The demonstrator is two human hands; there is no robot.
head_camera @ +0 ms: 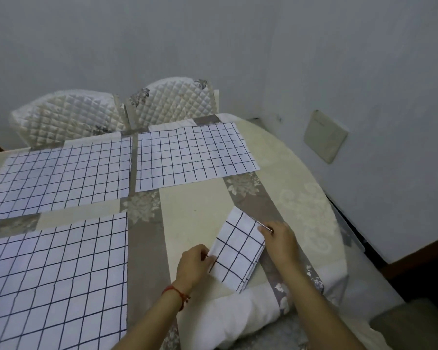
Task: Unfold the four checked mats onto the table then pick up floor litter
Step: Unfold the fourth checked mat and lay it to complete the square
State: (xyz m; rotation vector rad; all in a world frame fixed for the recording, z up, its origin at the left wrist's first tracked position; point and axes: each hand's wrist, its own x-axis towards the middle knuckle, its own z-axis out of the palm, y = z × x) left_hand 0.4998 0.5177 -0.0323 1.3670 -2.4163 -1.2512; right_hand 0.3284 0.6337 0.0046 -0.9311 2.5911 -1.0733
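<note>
White checked cloth, the folded mat (237,248), lies on the desk (187,223) near its right front corner. My left hand (192,263) and right hand (281,238) each pinch an edge. I advise parting them evenly, spreading it flat beside the three open mats (190,155).

a cream and grey-brown patchwork tablecloth with pale flower prints (147,251) covers the table, its near edge rolled into a thick white fold (240,317). two white quilted chair backs with diamond stitching stand side by side at the far edge, one to the left (68,114) and one to the right (177,99). behind them rises a plain pale grey wall (213,41), and on the right wall sits a cream square plate (325,136), with a dark brown skirting strip (422,251) low on the right.
</note>
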